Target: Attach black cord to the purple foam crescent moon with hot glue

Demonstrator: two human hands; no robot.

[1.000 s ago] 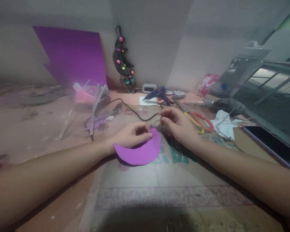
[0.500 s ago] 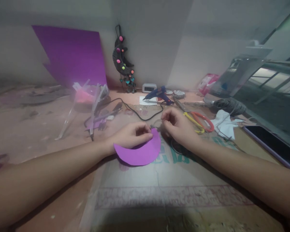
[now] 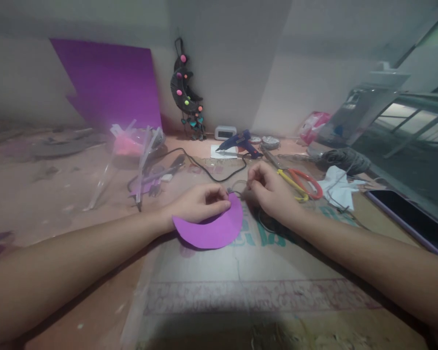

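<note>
The purple paper crescent [image 3: 209,236] is held at the near middle of the tabletop [image 3: 69,194], with its curved edge turned to the near side. Its upper right end is pinched in the grip of the left hand [image 3: 203,201], between thumb and fingers, and almost no shift is seen in either since the earlier frames.

The right hand [image 3: 268,189] has been drawn a little to the right, away from the crescent, and a wider gap has been opened between the two hands. By its closed grip the thin gray cord [image 3: 236,183] appears to be grasped; the cord is stretched in a low arc from the tip of the crescent to the fingertips. How firmly it is held cannot be told.

The surroundings are left unchanged. The scissors [image 3: 308,182], with yellow and orange handles, are placed just beyond the right hand. The blue glue gun [image 3: 242,140] is rested farther off, near the white clock [image 3: 225,132]. The dark moon ornament [image 3: 182,90] is hung on the wall [image 3: 233,63] at the far side, and the phone [image 3: 412,216] is laid at the right.
</note>
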